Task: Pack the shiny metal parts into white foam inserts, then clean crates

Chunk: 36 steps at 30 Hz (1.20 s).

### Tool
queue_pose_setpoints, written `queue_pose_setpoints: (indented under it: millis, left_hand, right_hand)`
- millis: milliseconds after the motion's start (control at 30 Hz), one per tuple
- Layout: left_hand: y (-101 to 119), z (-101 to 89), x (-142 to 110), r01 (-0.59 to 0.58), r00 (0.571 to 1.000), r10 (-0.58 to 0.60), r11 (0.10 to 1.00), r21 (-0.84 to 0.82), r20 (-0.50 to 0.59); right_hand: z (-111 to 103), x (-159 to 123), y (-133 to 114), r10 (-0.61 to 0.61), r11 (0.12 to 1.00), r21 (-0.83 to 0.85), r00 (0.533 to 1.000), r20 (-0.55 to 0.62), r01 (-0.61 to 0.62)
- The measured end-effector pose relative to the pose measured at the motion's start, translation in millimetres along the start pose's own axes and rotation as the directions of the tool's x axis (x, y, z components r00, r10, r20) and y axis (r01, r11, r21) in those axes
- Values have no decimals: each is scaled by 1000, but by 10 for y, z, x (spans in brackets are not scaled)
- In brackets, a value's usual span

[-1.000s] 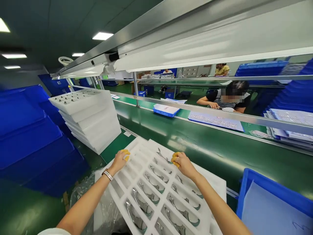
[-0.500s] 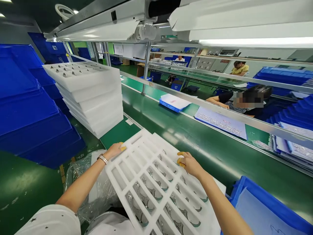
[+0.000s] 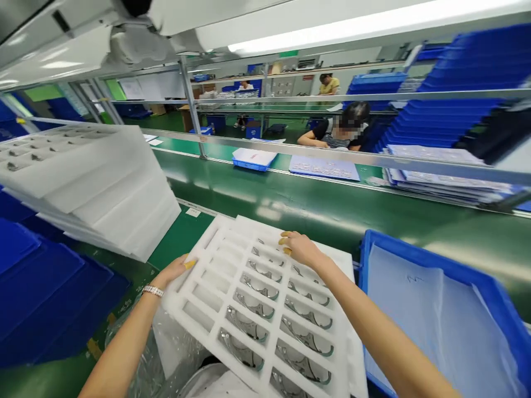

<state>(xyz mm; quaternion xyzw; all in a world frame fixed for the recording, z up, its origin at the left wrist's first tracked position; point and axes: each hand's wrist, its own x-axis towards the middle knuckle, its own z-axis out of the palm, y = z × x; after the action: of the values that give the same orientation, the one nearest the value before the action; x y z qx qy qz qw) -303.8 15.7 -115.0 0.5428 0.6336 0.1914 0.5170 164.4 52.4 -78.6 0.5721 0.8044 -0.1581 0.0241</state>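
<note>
While L hand [image 3: 172, 272] grips, tray [image 3: 275, 326] lies R.

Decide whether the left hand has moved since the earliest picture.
Yes, toward the near side: the left hand is now farther from the white label.

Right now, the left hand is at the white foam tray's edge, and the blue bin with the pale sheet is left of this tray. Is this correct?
Not quite: the blue bin is right of the white foam tray, as the head view shows. The rest stands.
</note>
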Motion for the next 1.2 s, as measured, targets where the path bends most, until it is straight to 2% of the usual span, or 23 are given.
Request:
queue_pose_setpoints:
  millis: [67, 100, 133, 167, 233, 267, 333, 400, 467, 567, 633, 700, 800, 867, 933, 1000, 1067, 1133, 1200]
  left_hand:
    - [-52, -33, -26, 49, 998, -50, 997, -54, -31]
    - [-79, -53, -37, 76, 996, -80, 994, -81, -47]
    - [-102, -71, -46, 105, 992, -112, 988, -109, -58]
    - [-116, -86, -54, 132, 988, -142, 981, -139, -63]
    - [-105, -104, -58, 160, 984, -173, 966, -202, -47]
    - [-80, -109, -49, 166, 983, -178, 960, -227, -37]
    - [8, -118, 4, 154, 985, -168, 957, -246, -36]
    - [132, -122, 113, 137, 985, -155, 968, -211, -72]
    - [274, -95, 269, 112, 980, -135, 982, -152, -148]
    - [466, 66, 501, 59, 976, -81, 992, -114, -203]
    - [544, 246, 605, 28, 987, -46, 993, -118, -153]
    - [563, 431, 664, 7, 995, -15, 997, -74, -102]
    - [474, 597, 732, -12, 995, 22, 995, 101, -101]
    - [371, 599, 809, -4, 993, 27, 979, 202, -111]
    - [293, 542, 920, 36, 994, -7, 965, 260, -110]
    - [290, 481, 1017, 76, 990, -36, 950, 303, -136]
    - [368, 464, 1025, 105, 985, -51, 934, 341, -165]
    - [494, 512, 905, 116, 982, -51, 924, 365, -183]
    - [627, 617, 688, 64, 983, 8, 921, 385, -181]
  right_hand:
    - [139, -552, 205, 63, 986, 167, 969, -238, -23]
    - [280, -875, 297, 156, 957, 285, 919, -361, -51]
    - [466, -1210, 366, 300, 907, 406, 847, -440, -111]
    - [686, -1542, 400, 454, 836, 516, 766, -455, -189]
    - [1168, -2133, 328, 724, 604, 730, 603, -335, -320]
    - [1392, -2365, 219, 797, 480, 810, 554, -241, -337]
    - [1716, -2658, -90, 838, 317, 899, 533, -116, -302]
    - [1806, -2732, -382, 831, 279, 930, 545, -109, -239]
    - [1676, -2672, -494, 828, 306, 936, 534, -171, -174]
    - [1313, -2554, -262, 795, 398, 915, 522, -308, -66]
    - [1128, -2517, 16, 774, 455, 889, 515, -368, -48]
    - [1055, -2499, 247, 778, 474, 876, 508, -370, -88]
    - [1138, -2458, 376, 795, 462, 864, 524, -305, -199]
    - [1256, -2416, 337, 807, 434, 868, 531, -256, -240]
    - [1369, -2385, 267, 839, 349, 912, 505, -201, -216]
    - [1459, -2399, 227, 883, 238, 958, 446, -144, -162]
    - [1540, -2497, 247, 930, 143, 979, 358, -84, -142]
    - [1642, -2683, 326, 975, 36, 988, 222, -2, -149]
    - [1781, -2912, 433, 990, -118, 983, 56, 127, -141]
